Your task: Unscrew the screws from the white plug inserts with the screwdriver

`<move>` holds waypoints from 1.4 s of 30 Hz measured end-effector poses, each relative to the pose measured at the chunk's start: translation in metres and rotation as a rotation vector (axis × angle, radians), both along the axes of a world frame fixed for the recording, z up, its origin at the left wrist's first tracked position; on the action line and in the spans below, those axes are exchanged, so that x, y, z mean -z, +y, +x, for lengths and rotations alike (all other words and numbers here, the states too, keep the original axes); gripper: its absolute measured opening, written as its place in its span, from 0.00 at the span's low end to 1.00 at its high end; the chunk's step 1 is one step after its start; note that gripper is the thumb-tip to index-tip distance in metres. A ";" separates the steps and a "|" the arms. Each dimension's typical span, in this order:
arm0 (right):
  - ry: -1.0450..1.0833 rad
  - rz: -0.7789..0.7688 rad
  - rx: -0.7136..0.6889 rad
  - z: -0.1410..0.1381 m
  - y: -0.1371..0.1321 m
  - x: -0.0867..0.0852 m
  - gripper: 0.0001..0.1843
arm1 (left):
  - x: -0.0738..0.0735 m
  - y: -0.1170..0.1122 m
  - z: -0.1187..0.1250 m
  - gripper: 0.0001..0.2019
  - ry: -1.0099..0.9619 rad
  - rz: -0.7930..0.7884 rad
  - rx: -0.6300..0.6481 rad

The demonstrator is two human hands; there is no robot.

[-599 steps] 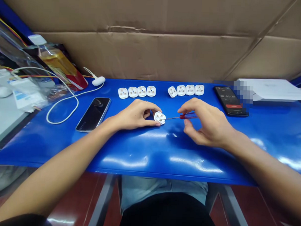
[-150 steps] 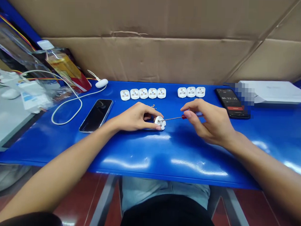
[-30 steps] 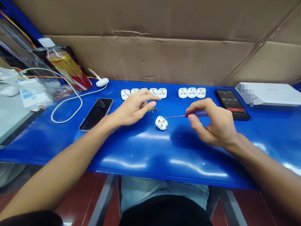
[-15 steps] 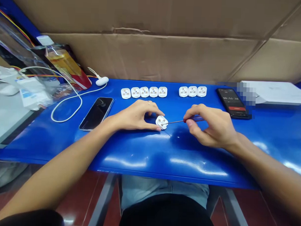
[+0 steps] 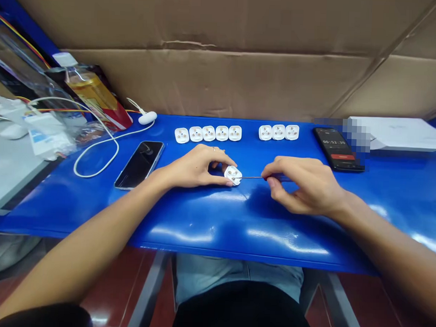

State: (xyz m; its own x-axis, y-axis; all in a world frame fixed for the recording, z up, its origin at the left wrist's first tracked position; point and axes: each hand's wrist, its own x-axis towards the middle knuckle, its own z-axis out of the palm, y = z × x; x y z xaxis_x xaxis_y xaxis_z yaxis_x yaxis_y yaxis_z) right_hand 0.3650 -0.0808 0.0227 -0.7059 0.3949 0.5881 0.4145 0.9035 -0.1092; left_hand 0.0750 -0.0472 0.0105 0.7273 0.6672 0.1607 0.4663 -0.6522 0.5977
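Fingers (image 5: 283, 162) around screwdriver (image 5: 251, 177), tip leftward

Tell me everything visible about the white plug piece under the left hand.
The white plug piece is small, rounded, plastic by its look, with brassy spots in its upturned face. It sits tilted on the blue table, pinched by thumb and fingertips of the left hand. The thin shaft of the screwdriver, held by the right hand, meets its face.
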 end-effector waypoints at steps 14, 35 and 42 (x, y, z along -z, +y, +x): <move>-0.018 -0.063 0.135 -0.001 0.000 0.002 0.06 | 0.002 0.000 0.000 0.20 -0.017 0.004 0.007; -0.097 -0.128 0.038 0.005 0.009 -0.003 0.10 | 0.005 0.001 0.002 0.20 -0.006 -0.014 0.035; -0.016 -0.160 0.007 0.000 0.005 -0.006 0.08 | 0.005 -0.001 0.003 0.20 -0.016 -0.061 0.021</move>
State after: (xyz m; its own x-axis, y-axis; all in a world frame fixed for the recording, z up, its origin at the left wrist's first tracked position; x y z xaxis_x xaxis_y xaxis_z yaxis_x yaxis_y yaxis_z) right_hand 0.3652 -0.0754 0.0282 -0.7114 0.4876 0.5061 0.4234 0.8722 -0.2451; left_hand 0.0784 -0.0477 0.0056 0.7393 0.6604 0.1315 0.4428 -0.6239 0.6440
